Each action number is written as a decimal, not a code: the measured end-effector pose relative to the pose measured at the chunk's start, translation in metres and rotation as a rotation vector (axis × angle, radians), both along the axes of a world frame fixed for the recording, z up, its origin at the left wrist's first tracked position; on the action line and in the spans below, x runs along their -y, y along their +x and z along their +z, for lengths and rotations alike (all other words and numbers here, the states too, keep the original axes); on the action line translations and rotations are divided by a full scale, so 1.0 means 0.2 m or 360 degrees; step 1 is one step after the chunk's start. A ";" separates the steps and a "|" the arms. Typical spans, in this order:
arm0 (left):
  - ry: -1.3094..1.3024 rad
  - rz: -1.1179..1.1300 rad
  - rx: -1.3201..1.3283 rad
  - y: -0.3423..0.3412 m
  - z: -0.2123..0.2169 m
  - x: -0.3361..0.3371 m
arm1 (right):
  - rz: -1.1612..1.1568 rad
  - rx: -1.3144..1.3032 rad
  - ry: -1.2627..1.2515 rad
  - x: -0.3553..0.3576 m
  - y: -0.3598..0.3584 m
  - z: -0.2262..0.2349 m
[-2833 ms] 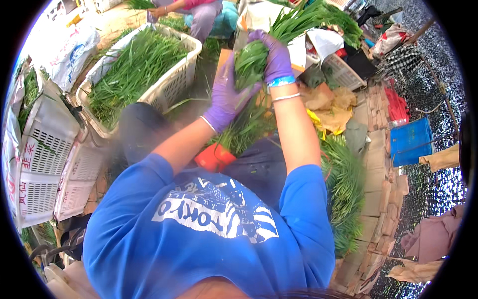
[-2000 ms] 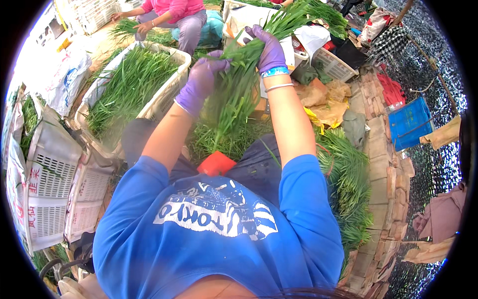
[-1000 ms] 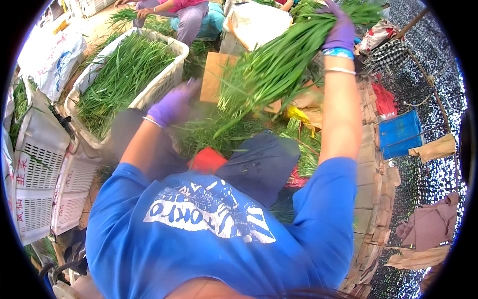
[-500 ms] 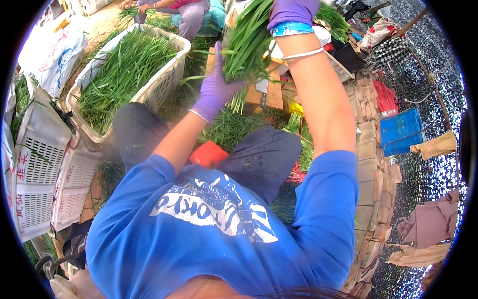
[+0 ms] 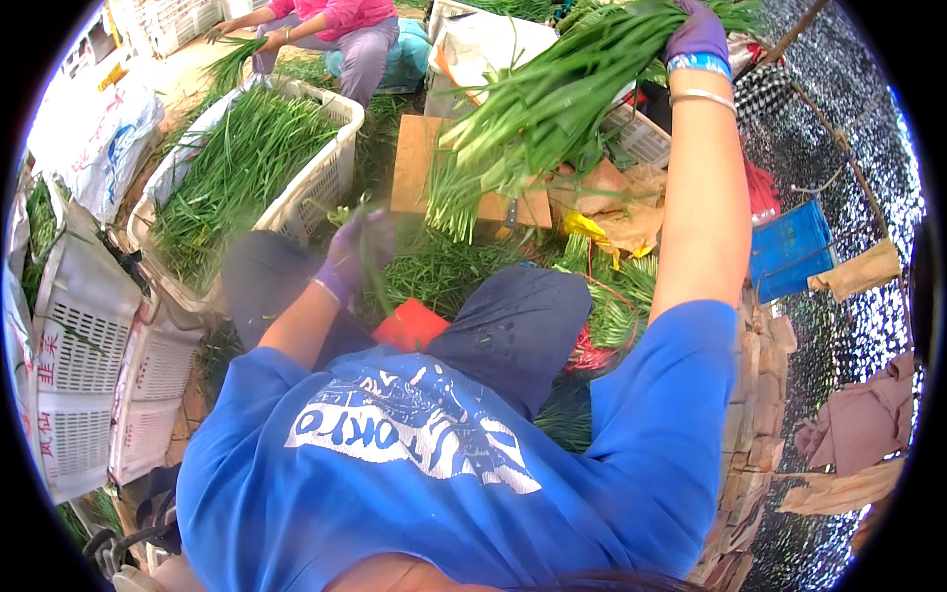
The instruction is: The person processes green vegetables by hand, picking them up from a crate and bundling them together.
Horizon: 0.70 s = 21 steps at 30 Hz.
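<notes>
My right hand (image 5: 698,37), in a purple glove, is closed round the leafy end of a big bunch of garlic chives (image 5: 552,104). The bunch is held up at the upper right, its pale cut ends fanning down to the left over a wooden block (image 5: 414,163). My left hand (image 5: 353,252), gloved too and smeared by motion, is lowered above my left knee. A few loose chive leaves (image 5: 372,286) stick out above and below its fingers. On the block, a knife (image 5: 512,212) is partly hidden behind the bunch.
A white crate (image 5: 340,148) heaped with chives stands at my left, more crates (image 5: 84,345) beyond it. Cut greens (image 5: 444,261) cover the ground before me. Tied bundles (image 5: 626,301) lie by my right knee. Another person (image 5: 340,39) sits at the far left, handling greens.
My right hand has swung the chive bunch to the right, tilting it with its cut ends down-left. My left hand has come off the bunch and moved down and left with a few leaves.
</notes>
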State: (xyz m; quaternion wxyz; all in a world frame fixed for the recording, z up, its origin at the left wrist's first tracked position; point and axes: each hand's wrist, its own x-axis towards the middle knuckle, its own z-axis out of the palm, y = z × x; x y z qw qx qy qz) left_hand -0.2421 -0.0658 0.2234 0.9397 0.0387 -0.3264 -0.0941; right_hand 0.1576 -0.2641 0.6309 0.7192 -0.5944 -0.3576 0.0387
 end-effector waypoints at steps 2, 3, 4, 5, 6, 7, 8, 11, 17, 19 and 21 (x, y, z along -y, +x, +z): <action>0.0327 0.0214 -0.0483 0.05 0.08 0.11 | 0.0420 -0.0400 0.0283 -0.09 -0.15 -0.09; 0.0227 0.0036 -0.0367 0.11 0.13 0.16 | 0.0310 -0.0333 0.0167 -0.12 -0.24 -0.14; -0.0101 -0.0082 -0.0327 0.17 0.19 0.22 | 0.0243 -0.0243 0.0045 -0.13 -0.35 -0.22; -0.0252 -0.0055 -0.0447 0.17 0.25 0.21 | 0.0357 -0.0247 0.0214 -0.18 -0.45 -0.34; -0.0364 -0.0022 -0.0293 0.18 0.30 0.21 | 0.0615 -0.0673 0.0255 -0.22 -0.53 -0.38; -0.0293 0.0128 -0.0277 0.16 0.35 0.19 | 0.0790 -0.0541 0.0194 -0.19 -0.60 -0.47; -0.0220 0.0277 -0.0261 0.14 0.39 0.16 | 0.0497 -0.0461 0.0237 -0.19 -0.65 -0.55; 0.0014 0.0678 -0.0250 0.08 0.45 0.11 | 0.0364 -0.0550 0.0361 -0.02 -0.65 -0.66; 0.0581 0.1143 -0.0988 0.07 0.55 0.11 | 0.1457 -0.0394 0.0638 0.08 -0.46 -0.86; 0.0759 0.0940 -0.1125 0.05 0.57 0.09 | 0.1290 -0.0627 0.0806 0.07 -0.43 -0.91; 0.0978 0.1015 -0.1040 0.01 0.56 0.07 | 0.1139 -0.0582 0.0800 0.09 -0.42 -0.94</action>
